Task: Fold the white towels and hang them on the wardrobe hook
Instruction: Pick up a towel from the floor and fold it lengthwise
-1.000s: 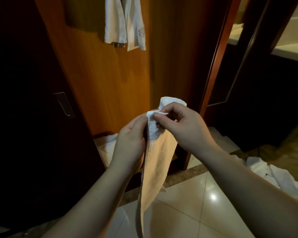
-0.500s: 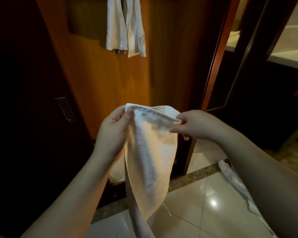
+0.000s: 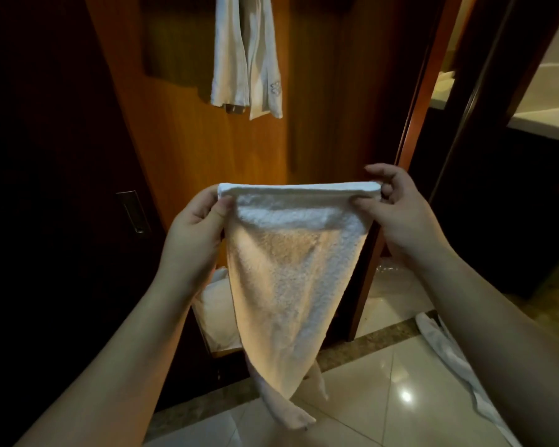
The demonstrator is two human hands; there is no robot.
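A white towel (image 3: 288, 272) hangs in front of me, its top edge stretched flat between both hands and its lower part narrowing to a twisted tail near the floor. My left hand (image 3: 194, 230) pinches the top left corner. My right hand (image 3: 397, 214) pinches the top right corner. Higher up, white towels (image 3: 246, 56) hang against the wooden wardrobe panel (image 3: 181, 140); the hook itself is out of view.
A dark door with a metal handle (image 3: 133, 211) stands at the left. White cloth (image 3: 220, 311) lies low inside the wardrobe. Another white towel (image 3: 446, 353) lies on the glossy tiled floor at the right. A bathroom counter (image 3: 542, 121) shows far right.
My hands moved apart, spreading the towel's top edge from a bunched strip into a wide, taut line. The view tilted up slightly.
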